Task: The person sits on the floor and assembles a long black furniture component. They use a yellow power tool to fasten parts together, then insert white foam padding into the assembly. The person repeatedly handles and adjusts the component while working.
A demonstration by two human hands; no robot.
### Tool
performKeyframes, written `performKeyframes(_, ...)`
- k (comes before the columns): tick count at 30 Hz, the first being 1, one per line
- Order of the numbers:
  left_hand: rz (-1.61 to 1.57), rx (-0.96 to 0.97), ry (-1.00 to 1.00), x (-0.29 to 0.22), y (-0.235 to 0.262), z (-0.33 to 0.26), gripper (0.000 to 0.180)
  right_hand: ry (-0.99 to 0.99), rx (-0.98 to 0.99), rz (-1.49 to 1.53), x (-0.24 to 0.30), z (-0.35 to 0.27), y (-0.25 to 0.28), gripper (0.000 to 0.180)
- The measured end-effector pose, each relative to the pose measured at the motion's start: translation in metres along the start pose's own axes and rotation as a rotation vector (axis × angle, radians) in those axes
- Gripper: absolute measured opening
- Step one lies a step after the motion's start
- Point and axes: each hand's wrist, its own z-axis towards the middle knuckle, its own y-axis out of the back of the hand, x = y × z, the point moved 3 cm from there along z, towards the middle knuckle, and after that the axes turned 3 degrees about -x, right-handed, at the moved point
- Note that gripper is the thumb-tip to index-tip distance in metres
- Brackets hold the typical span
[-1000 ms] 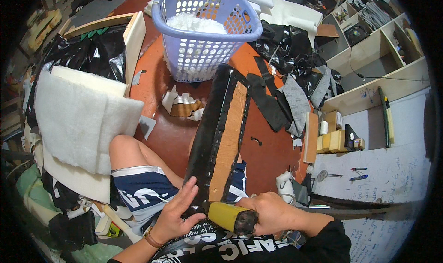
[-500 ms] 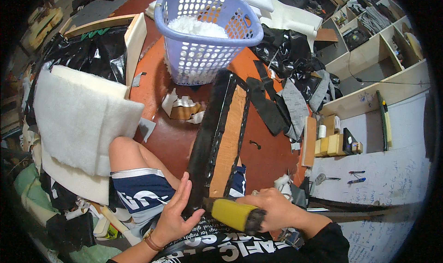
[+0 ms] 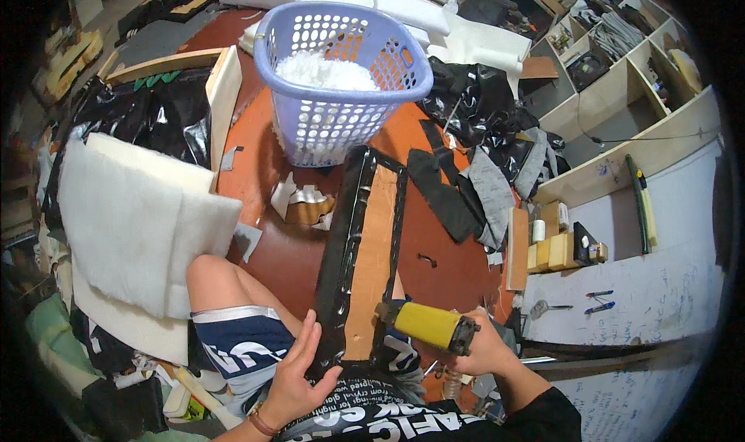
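Across my lap lies a long narrow panel (image 3: 366, 256), its black covering wrapped over the edges and fastened around a bare strip of brown board. My left hand (image 3: 301, 370) rests against the panel's near left side, fingers stretched out and thumb apart. A yellow staple gun (image 3: 427, 324) is gripped in my right hand (image 3: 486, 347). Its nose meets the panel's right edge, toward the near end; whether it presses on the covering I cannot tell. My right fingers are partly hidden behind the tool.
Beyond the panel stands a lilac laundry basket (image 3: 334, 93) holding white fluffy filling. White padding sheets (image 3: 147, 225) are stacked at left beside a wooden frame (image 3: 223, 100) with black covering. Dark fabric scraps (image 3: 446, 197) lie on the floor. A white board (image 3: 597, 318) with pens is at right.
My right hand has carried the staple gun from the panel's near end up and rightward to its right edge. The panel's near end is now uncovered. My left hand stays against the side.
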Motion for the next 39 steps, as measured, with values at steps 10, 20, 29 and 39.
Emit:
performKeyframes(10, 0.153, 0.041, 0.027, -0.045, -0.002, 0.018, 0.081, -0.762, -0.399, 0.366, -0.124, -0.006, -0.007, 0.054)
performKeyframes(20, 0.391, 0.311, -0.080, -0.062, 0.008, 0.057, 0.077, -0.747, -0.417, 0.183, -0.346, -0.028, -0.153, 0.071)
performKeyframes(29, 0.481, 0.394, -0.218, -0.051, 0.039, 0.064, 0.075, -0.265, -0.606, 1.234, -0.198, 0.134, 0.035, 0.068)
performKeyframes(39, 0.886, 0.229, 0.163, -0.017, 0.088, 0.022, 0.108, -0.098, -0.598, 0.532, -0.056, 0.120, -0.067, 0.072)
